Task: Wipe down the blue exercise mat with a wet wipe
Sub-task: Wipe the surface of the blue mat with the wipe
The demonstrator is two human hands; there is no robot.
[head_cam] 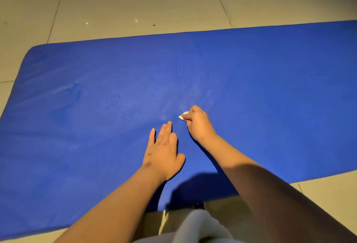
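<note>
Fingers of the right hand (199, 125) are curled tightly around a small white wet wipe (183, 115), of which only a crumpled corner is seen past the knuckles; the wipe is pressed down onto the blue exercise mat (270, 88) near the middle of its visible width. The left hand (164, 152) is laid flat on the mat just beside the right, palm down, with four fingers straight and close together and the thumb spread out to the side; nothing is held by it. Both forearms are bare and are reached forward over the mat's near edge. One mat is seen, spread flat on a pale tiled floor (135, 1), its left corners rounded and its right end cut off by the picture's edge. One wipe is counted, and two hands. Faint lighter streaks are seen on the mat's surface ahead of the wipe, and a shallow dent toward the left end. Pale cloth (199, 225) is seen at the bottom between the arms.
</note>
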